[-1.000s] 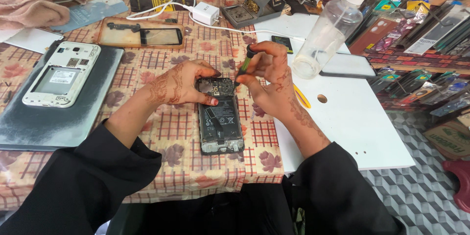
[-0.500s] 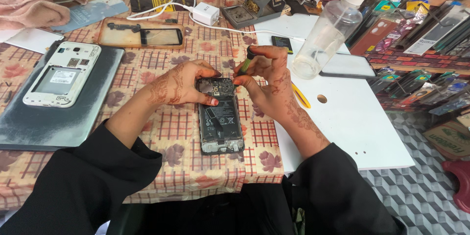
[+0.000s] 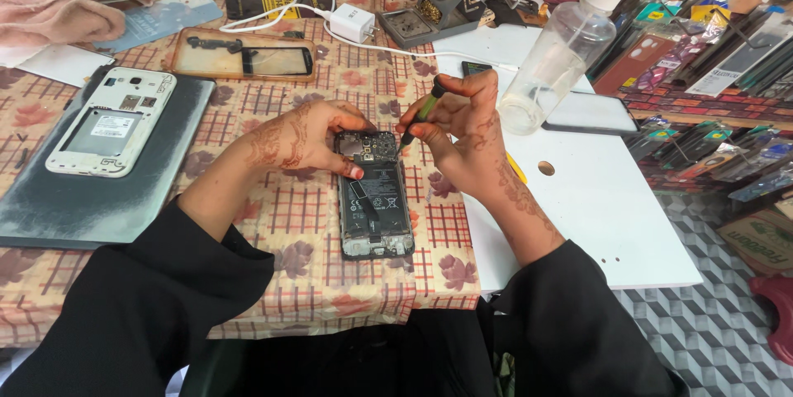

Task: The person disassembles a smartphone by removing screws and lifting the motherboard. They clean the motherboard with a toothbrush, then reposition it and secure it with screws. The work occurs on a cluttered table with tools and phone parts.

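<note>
Right hand [image 3: 462,120] lifted slightly; checked floral tablecloth [image 3: 273,215], cluttered bench.

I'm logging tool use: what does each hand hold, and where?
Right hand grips a screwdriver by its handle; left hand steadies the opened phone at its top.

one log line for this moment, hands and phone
left hand: steadies top of opened phone | right hand: holds green screwdriver, tip at phone's upper right | phone: flat on checked tablecloth
</note>
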The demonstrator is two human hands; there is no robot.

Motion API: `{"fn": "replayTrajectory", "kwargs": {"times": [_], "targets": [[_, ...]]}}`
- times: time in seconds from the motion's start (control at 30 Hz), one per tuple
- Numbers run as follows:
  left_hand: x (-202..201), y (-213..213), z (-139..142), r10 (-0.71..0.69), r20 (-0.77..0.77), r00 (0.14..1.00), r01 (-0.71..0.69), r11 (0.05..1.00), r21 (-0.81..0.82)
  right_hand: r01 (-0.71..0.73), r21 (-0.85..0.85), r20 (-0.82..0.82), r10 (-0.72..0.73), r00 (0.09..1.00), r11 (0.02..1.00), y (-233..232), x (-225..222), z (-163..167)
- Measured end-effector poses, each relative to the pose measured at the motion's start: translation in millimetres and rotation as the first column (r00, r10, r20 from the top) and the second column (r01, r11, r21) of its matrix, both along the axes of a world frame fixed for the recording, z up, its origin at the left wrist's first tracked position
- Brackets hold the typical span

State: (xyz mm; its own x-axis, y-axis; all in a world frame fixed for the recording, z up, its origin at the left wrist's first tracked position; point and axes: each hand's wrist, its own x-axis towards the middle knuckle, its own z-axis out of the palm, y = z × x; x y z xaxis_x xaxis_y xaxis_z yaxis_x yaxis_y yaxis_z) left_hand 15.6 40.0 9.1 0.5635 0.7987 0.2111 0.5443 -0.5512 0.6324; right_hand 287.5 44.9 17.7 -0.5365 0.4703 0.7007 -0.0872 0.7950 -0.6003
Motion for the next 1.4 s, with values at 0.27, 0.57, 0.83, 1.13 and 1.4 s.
{"fn": "replayTrajectory", "kwargs": {"times": [0.27,0.57,0.83,1.13,1.4], "targets": [[4,2,-12,-0.02,-0.071,0.997,0.025,0.997,0.073,0.043,0.044,0.025,-0.044,0.999,0.998,3,-5,3],[22,8,-29,0.057,0.028,0.998,-0.061,0.991,0.122,0.046,0.025,0.04,-0.047,0.998,0.999,-3,-10,5],[22,9,-32,0.06,0.047,0.997,-0.065,0.993,0.101,-0.081,0.021,0.047,0.08,0.996,0.996,-9,-6,5],[23,10,-36,0.107,0.0,0.994,-0.107,0.99,0.095,0.018,-0.103,-0.02,-0.02,1.0,0.995,-6,-5,0],[27,9,-35,0.143,-0.001,0.99,-0.142,0.985,0.097,0.069,0.102,0.05,-0.075,0.996,0.992,-11,-7,3]]}}
